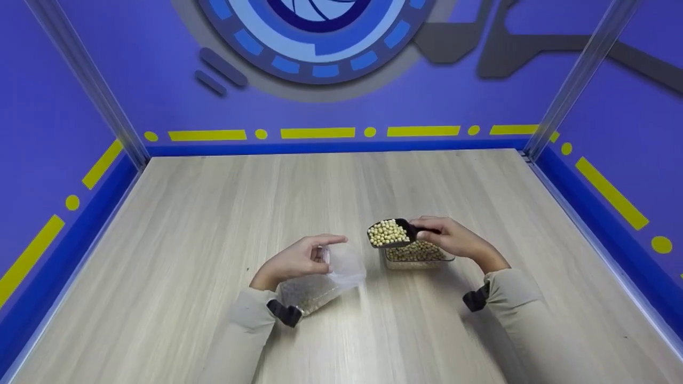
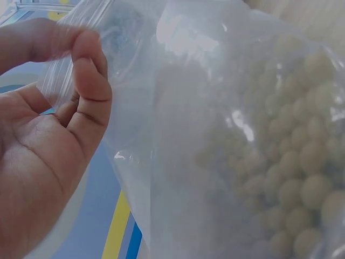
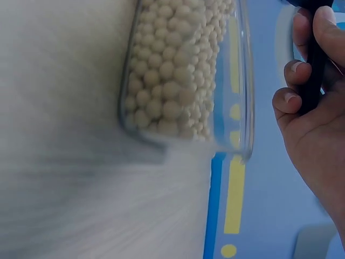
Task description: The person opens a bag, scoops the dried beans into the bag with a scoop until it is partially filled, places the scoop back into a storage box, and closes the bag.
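Observation:
My right hand (image 1: 453, 237) grips the handle of a black scoop (image 1: 405, 242) heaped with pale yellow, soybean-like balls (image 1: 388, 233). Under the scoop, a clear rectangular container (image 1: 419, 264) holds more of the same balls, also seen in the right wrist view (image 3: 161, 70). My left hand (image 1: 299, 260) pinches the mouth of a clear zip bag (image 1: 347, 266), its index finger stretched along the rim. Through the bag's plastic in the left wrist view, similar balls (image 2: 302, 172) show at the bottom. The scoop is a short way right of the bag's mouth, apart from it.
Both the bag and the container rest on a light wood-grain table (image 1: 213, 202). Blue panels with yellow markings (image 1: 317, 133) border it at the back and sides. Each sleeve carries a black wrist camera, as on the left wrist (image 1: 284, 313).

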A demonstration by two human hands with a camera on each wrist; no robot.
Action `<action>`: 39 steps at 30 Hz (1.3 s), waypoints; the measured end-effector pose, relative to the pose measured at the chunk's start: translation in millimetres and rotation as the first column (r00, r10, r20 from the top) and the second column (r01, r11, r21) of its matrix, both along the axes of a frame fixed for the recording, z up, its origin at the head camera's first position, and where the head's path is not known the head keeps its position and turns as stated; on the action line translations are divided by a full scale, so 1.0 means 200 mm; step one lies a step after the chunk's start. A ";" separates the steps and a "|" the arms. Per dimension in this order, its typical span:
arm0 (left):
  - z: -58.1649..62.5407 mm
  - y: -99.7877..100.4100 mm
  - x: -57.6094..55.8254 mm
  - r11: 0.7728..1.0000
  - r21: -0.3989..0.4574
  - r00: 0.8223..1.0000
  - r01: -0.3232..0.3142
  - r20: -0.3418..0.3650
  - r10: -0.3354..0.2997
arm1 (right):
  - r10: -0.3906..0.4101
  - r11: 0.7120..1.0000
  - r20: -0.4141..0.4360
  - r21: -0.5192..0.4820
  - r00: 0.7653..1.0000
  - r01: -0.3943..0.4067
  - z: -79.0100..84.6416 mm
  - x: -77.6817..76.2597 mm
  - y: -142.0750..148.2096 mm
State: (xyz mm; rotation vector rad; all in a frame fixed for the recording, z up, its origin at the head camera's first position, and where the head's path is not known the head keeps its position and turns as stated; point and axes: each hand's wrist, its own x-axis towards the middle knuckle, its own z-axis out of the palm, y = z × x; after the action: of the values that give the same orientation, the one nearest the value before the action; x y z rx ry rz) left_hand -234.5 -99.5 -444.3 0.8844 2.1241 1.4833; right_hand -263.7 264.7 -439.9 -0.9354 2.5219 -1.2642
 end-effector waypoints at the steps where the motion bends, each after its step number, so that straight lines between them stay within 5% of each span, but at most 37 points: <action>1: 0.00 0.00 0.00 1.000 -0.001 1.000 -0.001 -0.001 0.001 | 0.000 1.000 0.006 0.004 1.000 0.000 0.00 0.00 -0.01; 39: 0.01 -0.01 -0.01 0.999 0.036 1.000 0.006 -0.019 -0.005 | 0.137 0.981 0.016 0.133 0.990 -0.138 0.07 -0.03 -0.22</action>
State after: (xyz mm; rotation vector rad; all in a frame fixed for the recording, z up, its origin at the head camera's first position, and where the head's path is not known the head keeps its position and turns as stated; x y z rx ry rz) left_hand -237.3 -102.0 -442.8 0.9207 2.1126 1.5211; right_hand -269.3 219.9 -426.3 -1.0516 2.4534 -1.0430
